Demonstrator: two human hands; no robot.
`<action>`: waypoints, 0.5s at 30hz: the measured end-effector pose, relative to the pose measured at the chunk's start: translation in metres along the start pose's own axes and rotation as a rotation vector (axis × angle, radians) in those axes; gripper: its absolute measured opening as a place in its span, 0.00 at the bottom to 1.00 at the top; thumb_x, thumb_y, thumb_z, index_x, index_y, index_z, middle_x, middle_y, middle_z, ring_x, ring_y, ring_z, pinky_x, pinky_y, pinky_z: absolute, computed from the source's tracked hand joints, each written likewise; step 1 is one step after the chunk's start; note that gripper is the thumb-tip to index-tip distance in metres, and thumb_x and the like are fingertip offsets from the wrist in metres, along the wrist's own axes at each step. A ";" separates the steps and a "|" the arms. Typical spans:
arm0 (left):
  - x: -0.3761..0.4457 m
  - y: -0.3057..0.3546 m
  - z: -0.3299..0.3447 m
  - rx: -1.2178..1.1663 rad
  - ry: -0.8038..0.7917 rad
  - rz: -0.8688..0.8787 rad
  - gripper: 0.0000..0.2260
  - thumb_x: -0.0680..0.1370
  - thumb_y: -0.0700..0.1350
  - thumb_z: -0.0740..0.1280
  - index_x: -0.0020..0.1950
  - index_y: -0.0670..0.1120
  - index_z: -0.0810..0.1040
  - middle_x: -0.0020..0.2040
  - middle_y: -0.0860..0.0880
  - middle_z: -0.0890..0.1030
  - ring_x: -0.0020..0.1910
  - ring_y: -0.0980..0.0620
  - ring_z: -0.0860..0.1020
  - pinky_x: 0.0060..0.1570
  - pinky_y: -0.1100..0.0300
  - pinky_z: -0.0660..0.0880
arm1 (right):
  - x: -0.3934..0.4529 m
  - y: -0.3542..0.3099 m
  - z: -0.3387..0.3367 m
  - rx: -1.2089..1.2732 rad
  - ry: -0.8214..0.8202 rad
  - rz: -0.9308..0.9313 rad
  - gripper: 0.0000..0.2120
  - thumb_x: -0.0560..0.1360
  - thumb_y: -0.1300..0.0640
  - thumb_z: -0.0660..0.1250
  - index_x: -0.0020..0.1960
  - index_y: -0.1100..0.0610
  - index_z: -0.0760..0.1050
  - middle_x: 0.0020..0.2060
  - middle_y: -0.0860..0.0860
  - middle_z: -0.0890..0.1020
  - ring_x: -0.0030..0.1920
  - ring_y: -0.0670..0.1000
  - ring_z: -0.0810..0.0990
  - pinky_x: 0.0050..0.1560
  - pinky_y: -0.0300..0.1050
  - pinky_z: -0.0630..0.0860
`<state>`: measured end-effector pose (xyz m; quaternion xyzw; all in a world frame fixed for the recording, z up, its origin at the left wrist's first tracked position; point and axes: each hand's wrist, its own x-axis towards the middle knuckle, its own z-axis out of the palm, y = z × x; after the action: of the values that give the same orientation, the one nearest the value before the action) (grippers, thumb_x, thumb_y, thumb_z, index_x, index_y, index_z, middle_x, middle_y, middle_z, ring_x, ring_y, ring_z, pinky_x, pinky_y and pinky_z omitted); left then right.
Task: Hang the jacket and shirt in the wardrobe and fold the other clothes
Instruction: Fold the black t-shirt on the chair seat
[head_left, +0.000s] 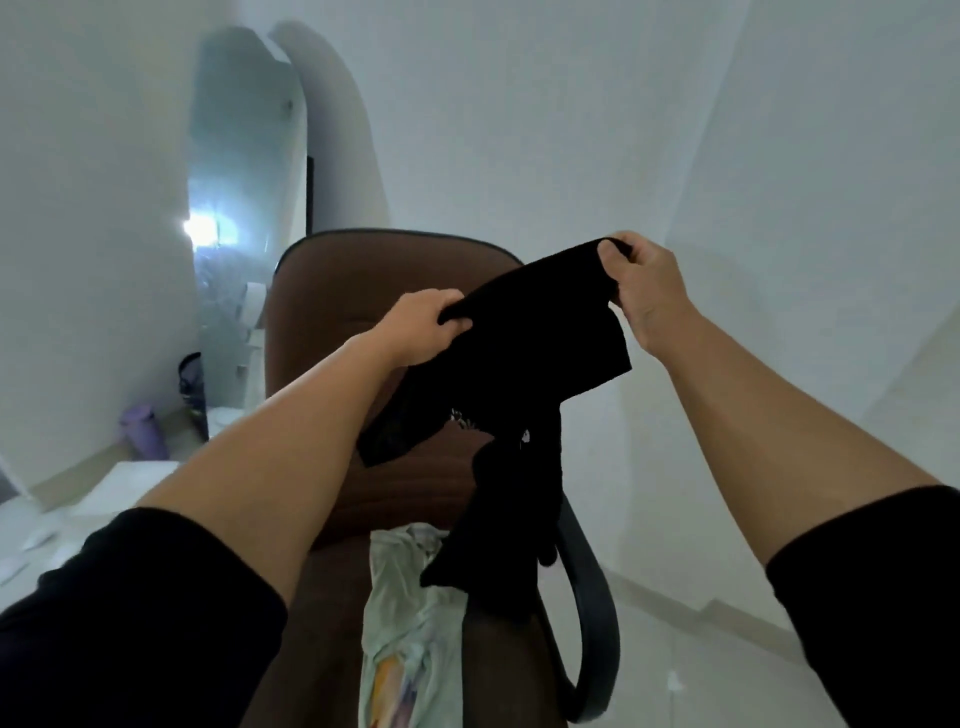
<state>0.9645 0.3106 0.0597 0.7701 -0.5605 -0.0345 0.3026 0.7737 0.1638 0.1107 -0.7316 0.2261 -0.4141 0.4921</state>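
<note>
Black sleeves (130, 618) and bare forearms reach forward from the person over a brown chair (363, 291) with a black armrest (597, 623). Left hand (423, 327) and right hand (641, 283), fingers curled tight, each pinch an upper edge of a black garment (530, 343), held up in the air above the seat, its lower part dangling toward the armrest. Pale printed cloth (405, 613) lies crumpled on the seat below; a purple bottle (143, 431) stands on the floor at far left, near a mirror (244, 171).
</note>
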 end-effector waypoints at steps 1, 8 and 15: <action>0.005 0.004 -0.007 0.003 0.079 -0.012 0.07 0.79 0.46 0.61 0.53 0.45 0.75 0.46 0.49 0.77 0.48 0.47 0.74 0.44 0.59 0.65 | 0.002 -0.005 -0.004 -0.058 0.022 -0.015 0.11 0.79 0.60 0.61 0.39 0.52 0.75 0.35 0.49 0.75 0.40 0.49 0.73 0.44 0.44 0.71; 0.036 0.047 -0.046 -0.070 0.312 0.037 0.06 0.75 0.44 0.68 0.50 0.46 0.80 0.42 0.51 0.78 0.43 0.53 0.74 0.43 0.65 0.64 | 0.000 -0.007 -0.022 -0.320 0.151 0.034 0.16 0.74 0.58 0.67 0.61 0.49 0.71 0.52 0.48 0.75 0.54 0.49 0.74 0.49 0.40 0.71; 0.050 0.086 -0.047 -0.041 0.290 0.154 0.06 0.73 0.41 0.69 0.49 0.47 0.82 0.41 0.55 0.79 0.42 0.58 0.76 0.39 0.78 0.66 | -0.001 -0.006 0.008 -0.282 -0.242 -0.152 0.38 0.69 0.48 0.74 0.72 0.41 0.57 0.63 0.49 0.75 0.65 0.45 0.71 0.64 0.42 0.66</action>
<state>0.9290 0.2700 0.1562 0.7154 -0.5676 0.0888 0.3977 0.7797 0.1717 0.1147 -0.8526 0.1652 -0.3236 0.3756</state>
